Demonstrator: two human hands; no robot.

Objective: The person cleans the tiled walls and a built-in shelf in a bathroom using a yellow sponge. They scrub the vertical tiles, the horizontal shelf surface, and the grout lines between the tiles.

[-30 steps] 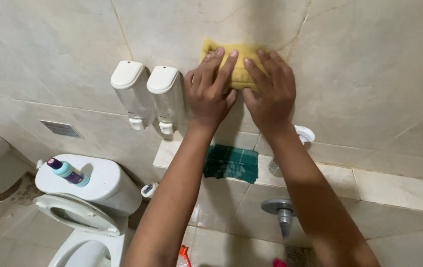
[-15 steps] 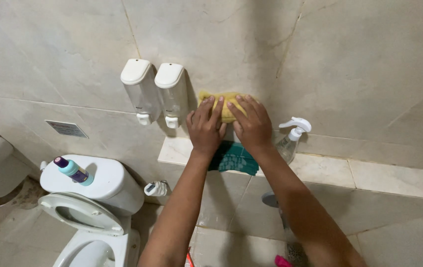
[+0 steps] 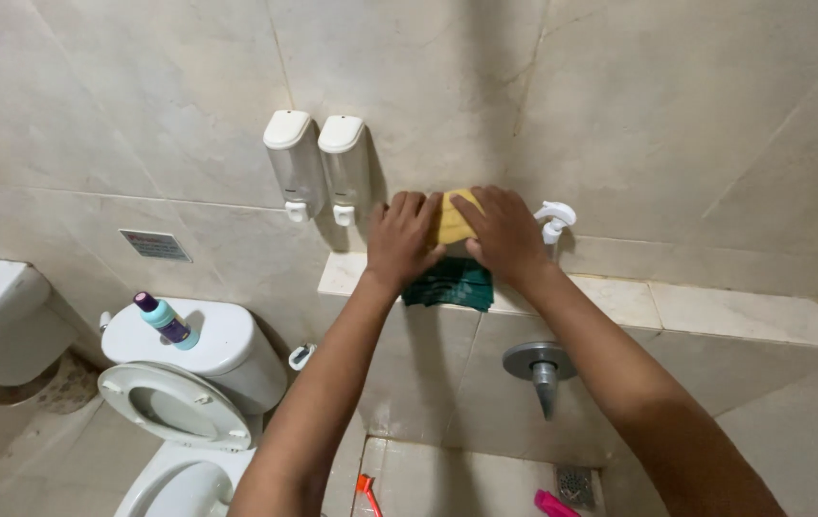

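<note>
Both forearms are bare up to the frame's lower edge, with no sleeves, watch or rings on the left hand or the right hand.

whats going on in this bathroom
A person presses a yellow sponge flat against the beige tiled wall with both bare hands, the left hand and right hand side by side on it. The sponge sits low on the wall, just above a tiled ledge where a dark green cloth lies and a white spray bottle stands. Two white wall dispensers hang to the left, above a toilet with its seat raised.
</note>
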